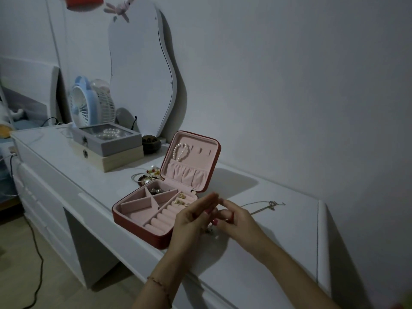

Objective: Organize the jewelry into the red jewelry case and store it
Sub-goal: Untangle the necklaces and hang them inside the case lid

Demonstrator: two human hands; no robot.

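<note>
Lowest in the frame, two forearms rise from the bottom edge and meet just right of centre. The left hand (pixel 191 221) holds its fingers straight and pressed together, tips up; the right hand (pixel 234 219) curls its fingers toward them. A small silvery piece (pixel 209 230) hangs between the palms, but which fingers pinch it I cannot tell.

Just left of the hands, the red jewelry case (pixel 142 230) lies open at the front edge of the white dresser (pixel 256 253). Its base is pink-lined: gold earrings (pixel 181 199) sit at the far end of the ring rolls, dark pieces fill one triangular compartment, and the others look bare. The upright lid carries a pearl bracelet (pixel 178 152) above a gathered pocket.

Right of the hands, a thin chain (pixel 265 205) lies on the top. Behind the case sits a heap of beads (pixel 149 175). Toward the upper left, a grey glass-lidded box (pixel 107 139) holding pearls rests on a cream box (pixel 120 159).
</note>
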